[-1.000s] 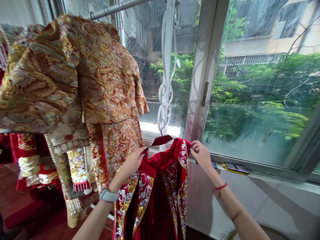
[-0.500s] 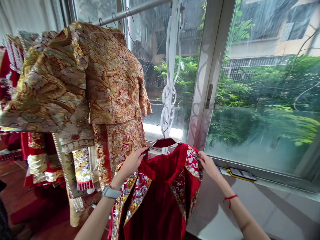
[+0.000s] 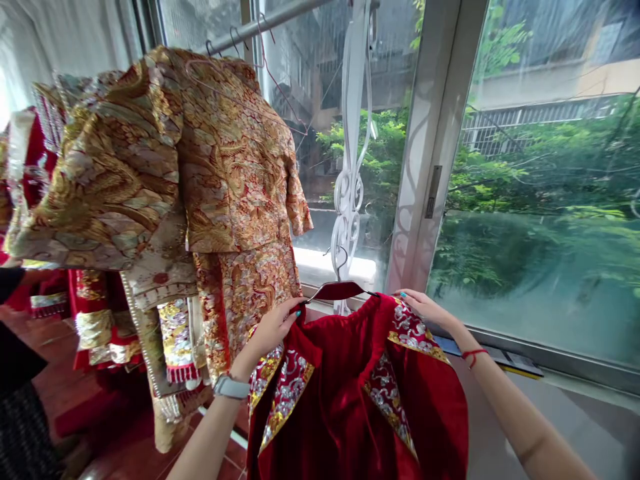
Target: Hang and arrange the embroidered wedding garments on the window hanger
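A red velvet garment [image 3: 345,380] with silver and gold sequinned panels hangs from a dark hanger [image 3: 340,290] with a metal hook. My left hand [image 3: 275,330] pinches the garment's top edge at the hanger's left end, thumb and fingers closed on the cloth. On the other side, my right hand [image 3: 425,308] grips the upper edge of the right sequinned panel; its fingers lie over the cloth and the thumb is hidden. The lower part of the garment runs out of view.
Gold brocade jackets [image 3: 235,160] hang from a metal rail [image 3: 280,23] on the left. A white scrolled stand [image 3: 349,193] rises before the window. Flat objects lie on the sill [image 3: 590,393]. Part of a person in dark clothing [image 3: 20,373] shows at the left edge.
My right hand has moved slightly right and up, and the garment's right side has spread outward, showing more plain red cloth. My left hand keeps its hold. The view has shifted slightly left.
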The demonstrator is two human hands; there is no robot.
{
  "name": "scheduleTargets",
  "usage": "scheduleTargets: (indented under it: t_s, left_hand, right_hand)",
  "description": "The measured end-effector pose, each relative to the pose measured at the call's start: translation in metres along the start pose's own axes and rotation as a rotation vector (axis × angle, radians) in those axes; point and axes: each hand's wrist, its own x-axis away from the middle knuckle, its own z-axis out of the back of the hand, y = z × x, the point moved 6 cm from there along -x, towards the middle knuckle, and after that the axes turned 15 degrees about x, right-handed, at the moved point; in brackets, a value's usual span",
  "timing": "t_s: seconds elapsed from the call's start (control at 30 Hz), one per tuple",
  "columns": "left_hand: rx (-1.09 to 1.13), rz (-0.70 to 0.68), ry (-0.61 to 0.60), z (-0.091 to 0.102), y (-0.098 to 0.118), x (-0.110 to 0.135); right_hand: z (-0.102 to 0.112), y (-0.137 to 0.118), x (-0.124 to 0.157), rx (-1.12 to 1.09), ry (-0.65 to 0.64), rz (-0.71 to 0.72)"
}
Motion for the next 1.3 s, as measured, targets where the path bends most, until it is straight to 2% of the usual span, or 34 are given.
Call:
scheduleTargets:
  t_s: [0.17,0.33,0.47,0.57,0.63,0.67,0.77,0.83,0.93,1.03,1.2,1.3]
  left_hand:
    - [0.020,0.116,0.093,0.009,0.010,0.000]
    - [-0.066,0.149,0.163,0.008,0.015,-0.004]
    - [-0.094,0.166,0.355,0.010,0.016,0.000]
    - [-0.118,0.186,0.568,0.013,0.032,0.006]
    - [-0.100,0.118,0.685,0.008,0.051,0.008]
    - [-0.084,0.048,0.704,0.001,0.061,0.009]
    - [-0.063,-0.190,0.607,-0.034,0.077,0.012]
    - [-0.077,-0.253,0.528,-0.058,0.065,0.020]
    - [-0.103,-0.241,0.453,-0.080,0.028,0.036]
    - [-0.197,-0.255,0.421,-0.086,0.006,0.053]
    - [-0.425,-0.191,0.450,-0.095,-0.005,0.078]
    - [-0.519,-0.184,0.443,-0.108,-0.018,0.093]
  right_hand:
    - [-0.027,-0.045,0.010,-0.084,-0.143,0.182]
    - [-0.027,-0.053,0.011,-0.086,-0.149,0.177]
    - [-0.025,-0.054,0.014,-0.086,-0.171,0.189]
    - [-0.026,-0.056,0.017,-0.062,-0.185,0.187]
    - [-0.028,-0.057,0.020,-0.048,-0.183,0.177]
    - [-0.029,-0.058,0.021,-0.043,-0.175,0.174]
    - [-0.032,-0.058,0.028,-0.042,-0.125,0.165]
    - [-0.035,-0.058,0.031,-0.054,-0.095,0.155]
    - [-0.040,-0.055,0.031,-0.083,-0.062,0.145]
    - [-0.044,-0.050,0.028,-0.104,-0.026,0.151]
    - [-0.049,-0.050,0.029,-0.018,-0.018,0.177]
    - [-0.042,-0.065,0.045,0.216,0.178,0.168]
